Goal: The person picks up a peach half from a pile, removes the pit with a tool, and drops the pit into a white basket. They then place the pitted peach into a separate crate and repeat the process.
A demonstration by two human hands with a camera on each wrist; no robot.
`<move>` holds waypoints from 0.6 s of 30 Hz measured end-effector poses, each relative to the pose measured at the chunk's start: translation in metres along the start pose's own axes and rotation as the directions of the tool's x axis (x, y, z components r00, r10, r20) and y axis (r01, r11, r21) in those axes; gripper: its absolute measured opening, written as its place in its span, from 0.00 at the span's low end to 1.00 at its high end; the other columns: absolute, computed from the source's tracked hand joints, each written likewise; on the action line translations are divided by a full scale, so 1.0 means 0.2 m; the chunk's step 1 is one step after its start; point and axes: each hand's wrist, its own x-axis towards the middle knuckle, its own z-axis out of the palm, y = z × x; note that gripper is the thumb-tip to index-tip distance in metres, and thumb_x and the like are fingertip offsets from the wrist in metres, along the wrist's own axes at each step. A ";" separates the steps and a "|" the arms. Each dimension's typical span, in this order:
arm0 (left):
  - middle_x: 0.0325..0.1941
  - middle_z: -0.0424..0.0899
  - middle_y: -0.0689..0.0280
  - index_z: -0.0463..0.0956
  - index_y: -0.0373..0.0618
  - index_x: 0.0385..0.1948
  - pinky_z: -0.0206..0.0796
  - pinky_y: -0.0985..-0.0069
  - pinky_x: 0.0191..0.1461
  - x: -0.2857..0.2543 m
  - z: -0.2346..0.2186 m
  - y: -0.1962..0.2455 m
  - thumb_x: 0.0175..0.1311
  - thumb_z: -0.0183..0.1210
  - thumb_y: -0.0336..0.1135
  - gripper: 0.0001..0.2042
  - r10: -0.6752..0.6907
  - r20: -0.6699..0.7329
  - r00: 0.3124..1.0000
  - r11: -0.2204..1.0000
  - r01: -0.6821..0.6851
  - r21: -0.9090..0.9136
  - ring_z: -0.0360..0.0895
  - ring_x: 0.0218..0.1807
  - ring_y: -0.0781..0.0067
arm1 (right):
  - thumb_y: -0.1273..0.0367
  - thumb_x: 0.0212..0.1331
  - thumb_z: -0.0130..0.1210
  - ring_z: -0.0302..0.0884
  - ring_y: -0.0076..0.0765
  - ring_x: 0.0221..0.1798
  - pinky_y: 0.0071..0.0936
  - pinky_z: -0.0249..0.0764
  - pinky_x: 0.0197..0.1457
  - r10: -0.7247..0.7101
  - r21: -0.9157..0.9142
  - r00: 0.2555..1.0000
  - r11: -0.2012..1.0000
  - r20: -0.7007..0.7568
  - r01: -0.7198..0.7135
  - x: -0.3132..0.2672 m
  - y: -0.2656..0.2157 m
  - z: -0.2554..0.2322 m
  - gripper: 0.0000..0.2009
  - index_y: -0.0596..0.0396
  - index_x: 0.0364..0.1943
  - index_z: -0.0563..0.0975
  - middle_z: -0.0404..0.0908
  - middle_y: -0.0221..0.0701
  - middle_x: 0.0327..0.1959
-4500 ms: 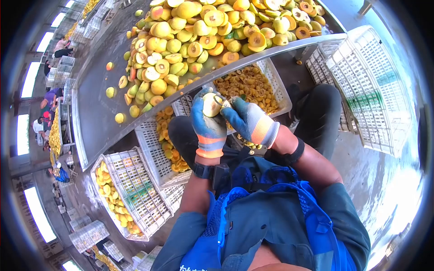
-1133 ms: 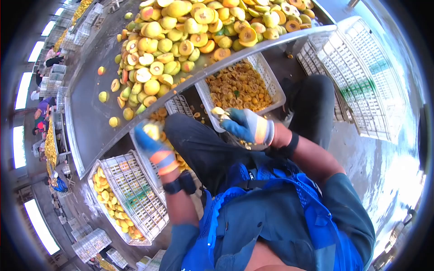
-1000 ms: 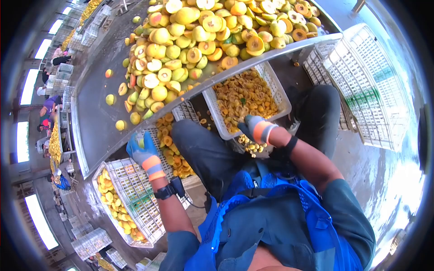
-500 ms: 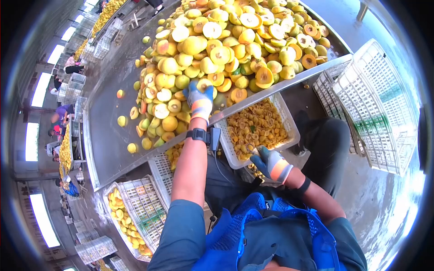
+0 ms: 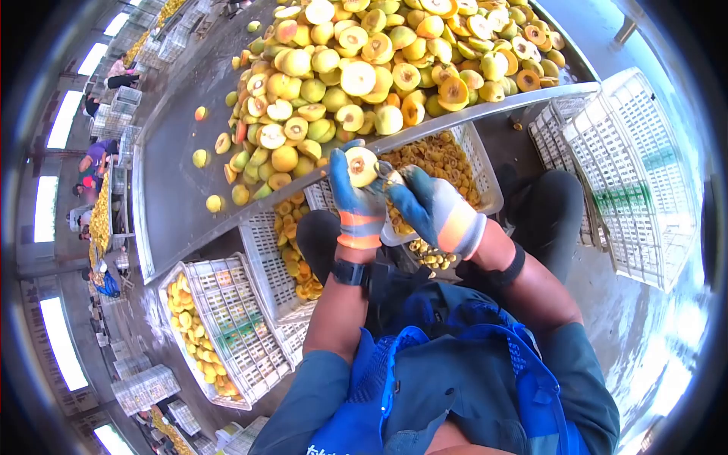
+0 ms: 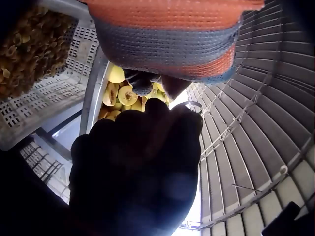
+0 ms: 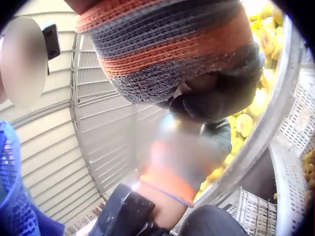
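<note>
Both hands wear blue-palmed knit gloves with orange and grey cuffs, and they meet before the lap. My left hand (image 5: pixel 355 201) holds a cut yellow peach half (image 5: pixel 362 166), its pale face and brown centre turned up. My right hand (image 5: pixel 436 208) grips a small pitting tool with a looped metal end (image 5: pixel 384 171), right at the peach half's edge. In the left wrist view the right hand (image 6: pixel 138 167) is a dark, curled silhouette, with the thin metal loop (image 6: pixel 193 104) at its top. In the right wrist view the curled right fingers (image 7: pixel 211 101) hide the tool.
A metal table (image 5: pixel 171 205) bears a heap of cut peaches (image 5: pixel 334 91). Below its edge stand a crate (image 5: pixel 489 178) of brown-yellow scraps and another crate (image 5: pixel 262 246) of halves. A tilted crate (image 5: pixel 227 318) lies left; white crates (image 5: pixel 622 174) stand right.
The left hand let a peach half go over the left crates, reached into the heap, and has come back holding another half. The right hand has moved up to meet it with the tool.
</note>
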 end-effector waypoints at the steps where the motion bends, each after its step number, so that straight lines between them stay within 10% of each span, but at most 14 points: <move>1: 0.43 0.82 0.64 0.74 0.43 0.58 0.76 0.72 0.50 -0.07 0.04 0.01 0.81 0.39 0.61 0.28 0.036 -0.012 0.999 0.993 -0.034 0.114 0.79 0.43 0.73 | 0.61 0.73 0.56 0.84 0.66 0.38 0.51 0.78 0.37 -0.001 -0.022 1.000 1.000 0.011 0.001 0.01 -0.01 0.01 0.14 0.61 0.46 0.75 0.83 0.55 0.31; 4: 0.43 0.82 0.64 0.74 0.45 0.56 0.76 0.71 0.52 -0.20 0.12 0.07 0.81 0.42 0.62 0.28 0.026 -0.067 0.997 0.999 -0.023 0.033 0.80 0.44 0.70 | 0.62 0.75 0.54 0.84 0.66 0.39 0.49 0.78 0.38 0.186 -0.209 0.975 0.965 0.124 -0.158 -0.02 -0.05 0.02 0.14 0.61 0.49 0.75 0.84 0.55 0.34; 18: 0.38 0.83 0.60 0.77 0.44 0.48 0.76 0.71 0.45 -0.32 0.03 -0.02 0.80 0.43 0.60 0.26 0.116 -0.093 0.989 0.982 -0.100 0.161 0.81 0.38 0.67 | 0.54 0.76 0.48 0.86 0.56 0.41 0.46 0.79 0.46 0.169 -0.027 0.945 0.985 0.279 -0.168 -0.13 -0.01 0.05 0.21 0.61 0.50 0.79 0.86 0.52 0.36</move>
